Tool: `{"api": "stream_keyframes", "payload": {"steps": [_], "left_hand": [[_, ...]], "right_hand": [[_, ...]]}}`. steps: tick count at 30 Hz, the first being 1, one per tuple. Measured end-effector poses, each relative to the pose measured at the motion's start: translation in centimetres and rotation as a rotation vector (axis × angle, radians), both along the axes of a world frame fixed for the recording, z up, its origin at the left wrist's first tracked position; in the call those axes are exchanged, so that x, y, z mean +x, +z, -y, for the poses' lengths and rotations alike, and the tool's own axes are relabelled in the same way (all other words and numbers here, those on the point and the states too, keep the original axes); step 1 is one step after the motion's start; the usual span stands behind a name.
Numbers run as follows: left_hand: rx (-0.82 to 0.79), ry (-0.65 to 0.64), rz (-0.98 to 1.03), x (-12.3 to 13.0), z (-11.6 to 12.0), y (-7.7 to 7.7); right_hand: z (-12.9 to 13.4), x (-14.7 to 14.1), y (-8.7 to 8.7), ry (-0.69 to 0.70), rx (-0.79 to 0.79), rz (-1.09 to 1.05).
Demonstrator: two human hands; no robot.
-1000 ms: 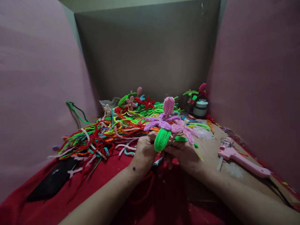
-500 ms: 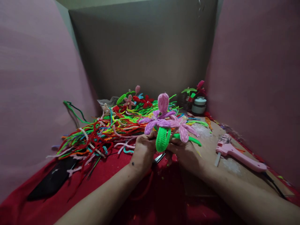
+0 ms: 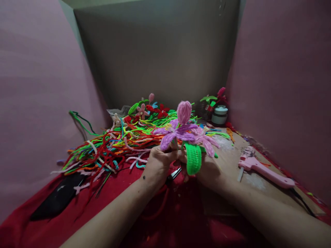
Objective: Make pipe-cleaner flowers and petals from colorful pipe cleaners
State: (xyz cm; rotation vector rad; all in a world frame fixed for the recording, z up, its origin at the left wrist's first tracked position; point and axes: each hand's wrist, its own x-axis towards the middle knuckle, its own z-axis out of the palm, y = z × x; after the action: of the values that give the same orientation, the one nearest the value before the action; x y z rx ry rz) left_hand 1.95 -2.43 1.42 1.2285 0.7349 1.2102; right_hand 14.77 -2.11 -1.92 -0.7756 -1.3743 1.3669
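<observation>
Between my hands stands a small bunch of pipe-cleaner flowers: a pink bud (image 3: 184,112) on top, a purple flower (image 3: 177,133) below it and a pink flower (image 3: 205,140) to the right. A green looped leaf (image 3: 193,159) curls down in front of them. My left hand (image 3: 158,163) is closed with its fingertips at the stems under the purple flower. My right hand (image 3: 207,170), closed too, grips from behind the leaf, which hides part of its fingers. Under the hands the metal blades of a tool like scissors (image 3: 176,173) lie on the red cloth.
A heap of coloured pipe cleaners (image 3: 103,151) spreads at the left and back, with finished flowers (image 3: 142,112) behind. On the right a pink glue gun (image 3: 266,174) rests on a brown board (image 3: 224,165). A lidded jar (image 3: 219,115) stands at the back; a black object (image 3: 58,198) lies left.
The bunch has turned in my hands. The green leaf has swung to the right and lower, the bud has shifted slightly right, and the green piece at right now shows less.
</observation>
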Motion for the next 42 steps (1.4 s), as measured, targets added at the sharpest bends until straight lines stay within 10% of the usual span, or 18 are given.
{"api": "stream_keyframes", "payload": {"steps": [8,20,30,42], "left_hand": [[0.039,-0.047,0.032,0.0,-0.2,-0.3],[-0.03,-0.038,-0.016,0.3,-0.3,-0.1],[0.183,0.071,-0.326,1.4,0.5,-0.7],[0.055,-0.019,-0.154,1.0,0.5,-0.4]], "right_hand": [[0.3,0.0,2.5,-0.159,0.125,0.028],[-0.9,0.6,-0.1,-0.239,0.016,-0.15],[-0.2,0.5,1.0,-0.036,-0.115,-0.29],[-0.3,0.5,0.7,0.071,0.066,-0.285]]}}
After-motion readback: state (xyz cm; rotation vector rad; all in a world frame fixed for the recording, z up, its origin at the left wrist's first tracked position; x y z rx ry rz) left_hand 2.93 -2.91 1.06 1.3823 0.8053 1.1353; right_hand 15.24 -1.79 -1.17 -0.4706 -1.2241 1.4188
